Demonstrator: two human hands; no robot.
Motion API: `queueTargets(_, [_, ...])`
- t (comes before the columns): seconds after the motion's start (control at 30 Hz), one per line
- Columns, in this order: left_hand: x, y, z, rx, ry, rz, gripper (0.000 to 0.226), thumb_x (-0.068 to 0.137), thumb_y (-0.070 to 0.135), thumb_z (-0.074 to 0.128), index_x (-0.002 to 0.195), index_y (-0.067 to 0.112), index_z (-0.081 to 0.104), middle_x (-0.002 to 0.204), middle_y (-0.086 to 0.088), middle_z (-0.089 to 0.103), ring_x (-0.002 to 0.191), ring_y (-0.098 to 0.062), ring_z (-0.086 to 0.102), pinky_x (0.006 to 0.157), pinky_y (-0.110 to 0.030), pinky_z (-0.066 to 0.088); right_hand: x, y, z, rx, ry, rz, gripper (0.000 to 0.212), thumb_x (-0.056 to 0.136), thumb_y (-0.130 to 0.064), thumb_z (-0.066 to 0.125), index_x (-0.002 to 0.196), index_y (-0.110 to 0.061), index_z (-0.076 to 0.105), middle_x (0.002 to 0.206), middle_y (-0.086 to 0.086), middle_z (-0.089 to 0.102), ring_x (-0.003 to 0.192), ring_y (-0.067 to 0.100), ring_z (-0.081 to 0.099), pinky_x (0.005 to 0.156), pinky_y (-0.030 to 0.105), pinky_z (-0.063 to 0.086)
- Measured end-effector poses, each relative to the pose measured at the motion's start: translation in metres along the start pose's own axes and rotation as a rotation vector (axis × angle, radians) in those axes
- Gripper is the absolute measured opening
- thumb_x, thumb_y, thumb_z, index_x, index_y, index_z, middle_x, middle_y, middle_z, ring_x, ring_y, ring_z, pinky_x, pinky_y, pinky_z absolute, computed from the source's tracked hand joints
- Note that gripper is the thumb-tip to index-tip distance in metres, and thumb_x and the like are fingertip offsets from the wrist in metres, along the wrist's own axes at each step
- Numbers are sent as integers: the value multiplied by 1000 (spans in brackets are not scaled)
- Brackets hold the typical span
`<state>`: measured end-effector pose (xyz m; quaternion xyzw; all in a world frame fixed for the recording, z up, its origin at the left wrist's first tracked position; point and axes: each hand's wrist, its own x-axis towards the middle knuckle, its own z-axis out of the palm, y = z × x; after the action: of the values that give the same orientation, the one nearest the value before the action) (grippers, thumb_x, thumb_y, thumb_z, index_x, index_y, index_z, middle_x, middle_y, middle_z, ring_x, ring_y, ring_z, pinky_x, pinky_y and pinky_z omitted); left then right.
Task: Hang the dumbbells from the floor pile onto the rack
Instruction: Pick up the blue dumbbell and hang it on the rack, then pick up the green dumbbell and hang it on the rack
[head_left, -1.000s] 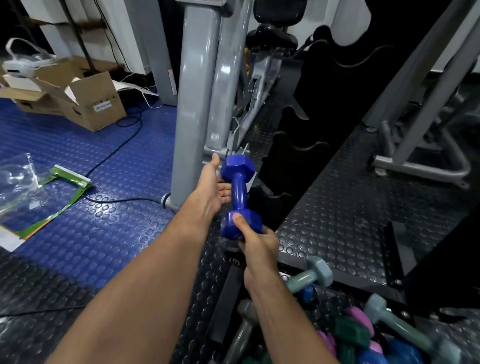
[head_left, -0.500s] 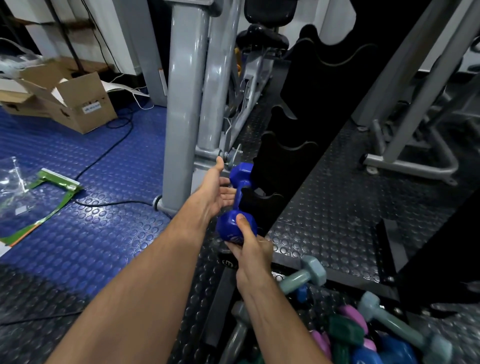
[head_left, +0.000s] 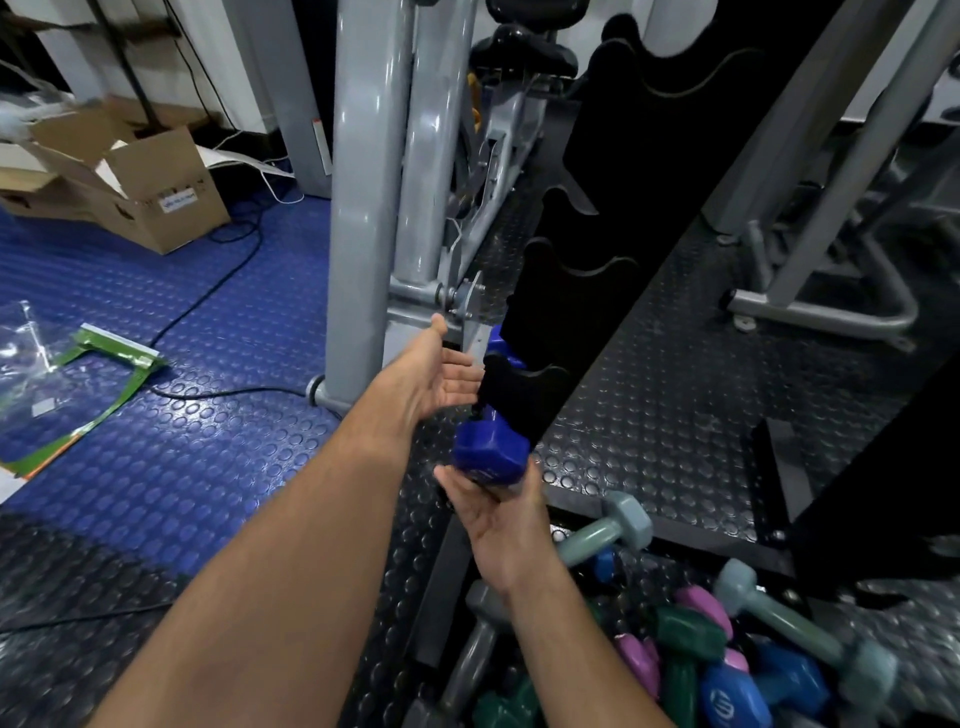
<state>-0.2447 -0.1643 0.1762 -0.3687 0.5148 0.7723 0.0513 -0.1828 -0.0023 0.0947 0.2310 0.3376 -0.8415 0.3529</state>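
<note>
The scene is being viewed from a single head-worn wide-angle camera, facing forward and down over both forearms. The black rack (head_left: 566, 312) is being seen close up at centre, the floor pile (head_left: 701, 654) nearest, at the lower right edge.

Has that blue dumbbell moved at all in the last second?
Yes. The blue dumbbell has gone from open air in front of the black rack into its lowest cradle, handle hidden behind the bracket.

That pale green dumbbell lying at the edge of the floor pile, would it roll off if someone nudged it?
Probably not far: the pale green dumbbell has flat-sided heads, which likely stop rolling. It looks rigid and probably heavy for its size. Its smooth coating may be a bit slippery, and neighbours in the pile could shift.
</note>
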Motion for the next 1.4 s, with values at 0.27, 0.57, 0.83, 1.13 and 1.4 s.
queueTargets(0.27, [-4, -10, -4, 106, -12, 29, 82, 104, 62, 16, 141, -3, 49, 124, -21, 66, 106, -34, 65, 107, -50, 42, -2, -15, -7, -399, 6, -84, 34, 98, -43, 64, 116, -14, 67, 119, 20, 73, 107, 32, 73, 91, 34, 57])
queueTargets(0.57, [-38, -47, 26, -145, 262, 218, 53, 106, 52, 35, 105, 10, 67, 94, -6, 71, 86, -18, 67, 76, -28, 50, -15, -53, -19, -776, 17, -48, 48, 98, -47, 63, 129, -11, 61, 119, 15, 73, 110, 32, 72, 97, 43, 54])
queueTargets(0.83, [-96, -146, 81, -364, 742, 661, 15, 100, 17, 55, 109, 15, 68, 106, 0, 72, 95, -6, 66, 82, -14, 51, -32, -88, -50, -1069, -20, -46, 31, 98, -50, 62, 112, -23, 65, 123, 13, 72, 97, 22, 70, 88, 36, 54])
queueTargets(1.13, [-88, -289, 75, -58, 766, 125, 11, 92, 15, 65, 102, 10, 70, 88, -3, 71, 87, -23, 68, 82, -30, 51, -22, -124, -129, -1511, 164, -80, 17, 95, -41, 63, 96, -26, 71, 100, 3, 74, 87, 18, 67, 75, 33, 54])
queueTargets(1.4, [-89, -335, 77, 125, 654, 7, 6, 88, 15, 64, 87, 16, 70, 87, -6, 72, 88, -28, 67, 78, -31, 48, -20, -152, -164, -2172, 167, 21, 37, 86, -47, 71, 110, -18, 73, 110, 3, 73, 103, 25, 67, 91, 36, 54])
